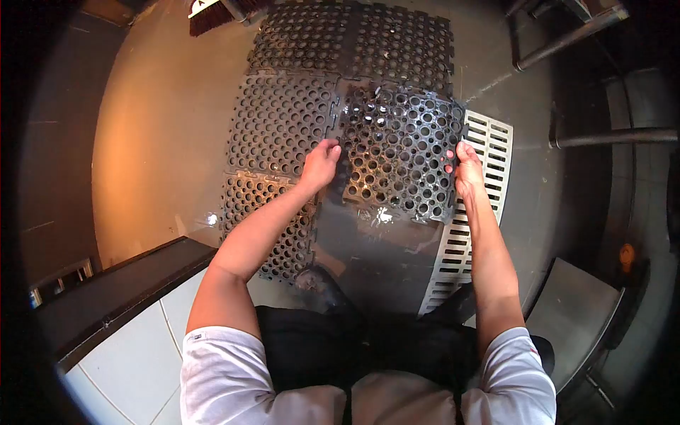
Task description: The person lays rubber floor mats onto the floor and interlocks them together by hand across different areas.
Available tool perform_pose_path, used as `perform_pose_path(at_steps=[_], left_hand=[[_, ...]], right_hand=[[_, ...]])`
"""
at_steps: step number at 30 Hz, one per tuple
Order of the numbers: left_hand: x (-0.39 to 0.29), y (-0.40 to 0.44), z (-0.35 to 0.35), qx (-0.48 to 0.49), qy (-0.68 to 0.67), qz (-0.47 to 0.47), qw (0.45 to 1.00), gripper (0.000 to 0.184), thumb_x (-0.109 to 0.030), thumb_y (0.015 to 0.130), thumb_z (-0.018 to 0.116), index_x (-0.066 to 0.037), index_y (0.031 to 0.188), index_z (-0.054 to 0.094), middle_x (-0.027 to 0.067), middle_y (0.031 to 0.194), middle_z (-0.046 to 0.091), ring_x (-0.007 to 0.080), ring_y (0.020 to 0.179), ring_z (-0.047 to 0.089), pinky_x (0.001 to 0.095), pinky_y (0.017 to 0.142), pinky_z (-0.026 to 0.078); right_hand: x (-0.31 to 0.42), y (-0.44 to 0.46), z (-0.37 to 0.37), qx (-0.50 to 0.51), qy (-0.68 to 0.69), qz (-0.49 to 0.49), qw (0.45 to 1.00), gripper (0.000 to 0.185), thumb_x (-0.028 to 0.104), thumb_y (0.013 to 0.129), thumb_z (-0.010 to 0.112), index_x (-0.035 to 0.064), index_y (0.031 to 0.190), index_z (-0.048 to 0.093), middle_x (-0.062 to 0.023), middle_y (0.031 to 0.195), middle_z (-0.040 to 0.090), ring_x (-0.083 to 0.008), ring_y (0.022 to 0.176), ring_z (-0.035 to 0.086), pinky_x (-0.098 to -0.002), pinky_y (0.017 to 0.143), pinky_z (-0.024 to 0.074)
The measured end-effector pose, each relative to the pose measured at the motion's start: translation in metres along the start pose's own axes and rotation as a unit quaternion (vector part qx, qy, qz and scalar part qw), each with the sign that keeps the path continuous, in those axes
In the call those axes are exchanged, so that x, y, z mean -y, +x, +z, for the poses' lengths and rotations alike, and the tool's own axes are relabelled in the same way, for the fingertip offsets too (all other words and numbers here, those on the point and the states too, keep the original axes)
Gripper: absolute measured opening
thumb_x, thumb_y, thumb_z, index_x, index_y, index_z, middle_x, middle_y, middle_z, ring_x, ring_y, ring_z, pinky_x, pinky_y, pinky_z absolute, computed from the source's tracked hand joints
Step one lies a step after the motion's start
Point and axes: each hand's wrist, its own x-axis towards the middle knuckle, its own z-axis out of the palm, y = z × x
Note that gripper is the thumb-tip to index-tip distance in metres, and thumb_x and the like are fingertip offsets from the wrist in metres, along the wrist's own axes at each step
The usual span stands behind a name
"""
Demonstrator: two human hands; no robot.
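Observation:
A wet, shiny black perforated mat tile (400,152) is held up between my two hands above the dark wet floor. My left hand (322,164) is closed on its left edge. On the right edge, my right hand (464,166) grips it with the thumb on top, and fingertips show through the holes. Dull perforated mat tiles (276,124) lie joined on the floor to the left and beyond the held one. Part of the held tile's near edge hangs over bare floor.
A white slotted drain grate (496,152) runs along the right side. A brush with dark bristles (211,18) is at the top. Metal legs (574,39) stand at the upper right, a grey panel (575,312) lower right, and a dark ledge (142,283) at the left.

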Motion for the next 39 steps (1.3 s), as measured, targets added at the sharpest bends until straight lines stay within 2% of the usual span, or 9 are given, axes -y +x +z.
perform_pose_path(at_steps=[6,15,21,24,27,28,33,35,39], left_hand=[[-0.011,0.014,-0.014,-0.027,0.015,0.0,1.0,0.042,-0.018,0.09,0.066,-0.002,0.127,0.055,0.0136,0.093,0.069,0.0323,0.091,0.067,0.042,0.083,0.052],[-0.007,0.019,-0.015,-0.034,0.128,0.006,0.991,0.055,-0.018,0.085,0.072,-0.01,0.135,0.052,0.0197,0.113,0.061,0.0384,0.11,0.058,0.0459,0.095,0.048],[-0.008,0.026,-0.014,0.015,0.163,0.003,0.987,0.059,-0.019,0.084,0.074,-0.011,0.139,0.053,0.021,0.122,0.058,0.0417,0.11,0.06,0.0475,0.094,0.049],[-0.012,0.022,-0.016,-0.007,0.22,0.039,0.975,0.062,-0.019,0.083,0.077,-0.008,0.139,0.054,0.0208,0.115,0.061,0.0373,0.098,0.063,0.0425,0.09,0.05],[-0.029,0.017,-0.019,0.014,0.247,-0.011,0.969,0.068,-0.022,0.082,0.078,-0.009,0.143,0.049,0.0186,0.124,0.057,0.0363,0.109,0.06,0.0444,0.095,0.048],[-0.034,0.02,-0.021,0.004,0.263,0.017,0.965,0.071,-0.024,0.083,0.077,-0.009,0.145,0.046,0.0184,0.129,0.054,0.0366,0.116,0.055,0.0463,0.099,0.045],[-0.044,0.058,-0.018,-0.048,0.321,0.189,0.927,0.084,-0.038,0.086,0.072,-0.009,0.153,0.03,0.0175,0.154,0.034,0.0387,0.142,0.029,0.055,0.114,0.026],[-0.055,0.074,-0.007,0.014,0.348,0.194,0.917,0.082,-0.046,0.093,0.061,-0.007,0.155,0.024,0.0183,0.161,0.021,0.0402,0.147,0.02,0.0591,0.118,0.016],[-0.061,0.098,0.025,0.088,0.423,0.181,0.883,0.08,-0.056,0.099,0.041,-0.009,0.158,0.015,0.0171,0.165,0.01,0.0386,0.152,0.008,0.0632,0.118,0.009]], right_hand=[[-0.006,0.021,0.022,-0.027,0.001,0.024,0.999,0.022,0.03,0.098,0.063,0.0113,0.097,0.052,-0.0031,0.086,0.061,-0.019,0.072,0.06,-0.0307,0.053,0.0437],[-0.02,0.039,0.027,-0.075,-0.109,0.007,0.991,0.023,0.026,0.099,0.063,0.0103,0.095,0.048,-0.0058,0.084,0.062,-0.0156,0.071,0.059,-0.0307,0.05,0.0476],[-0.024,0.05,0.029,-0.127,-0.248,-0.053,0.959,0.02,0.019,0.097,0.066,0.0098,0.098,0.048,-0.0072,0.085,0.063,-0.016,0.073,0.058,-0.0304,0.052,0.0494],[-0.031,0.056,0.025,-0.147,-0.394,-0.08,0.904,0.028,0.021,0.093,0.069,0.0058,0.106,0.05,-0.0105,0.089,0.064,-0.0185,0.077,0.059,-0.0348,0.059,0.0512],[-0.028,0.047,0.02,-0.146,-0.57,-0.163,0.792,0.04,0.026,0.089,0.073,0.0011,0.115,0.055,-0.0182,0.099,0.068,-0.028,0.087,0.065,-0.0402,0.078,0.0532],[-0.016,0.036,0.031,-0.146,-0.564,-0.128,0.803,0.048,0.031,0.087,0.074,-0.002,0.118,0.06,-0.0246,0.111,0.067,-0.0355,0.102,0.065,-0.0412,0.094,0.0492],[-0.019,0.033,0.043,-0.118,-0.672,-0.147,0.716,0.062,0.038,0.083,0.074,-0.0038,0.127,0.058,-0.0294,0.116,0.06,-0.0434,0.118,0.053,-0.0458,0.103,0.0434],[-0.022,0.027,0.048,-0.124,-0.695,-0.148,0.693,0.068,0.039,0.083,0.075,-0.0023,0.133,0.054,-0.03,0.123,0.057,-0.0438,0.12,0.052,-0.0463,0.103,0.0431],[-0.02,0.045,0.035,-0.11,-0.636,-0.126,0.754,0.078,0.041,0.081,0.077,-0.0009,0.139,0.048,-0.0297,0.128,0.054,-0.043,0.121,0.051,-0.0454,0.105,0.0424]])
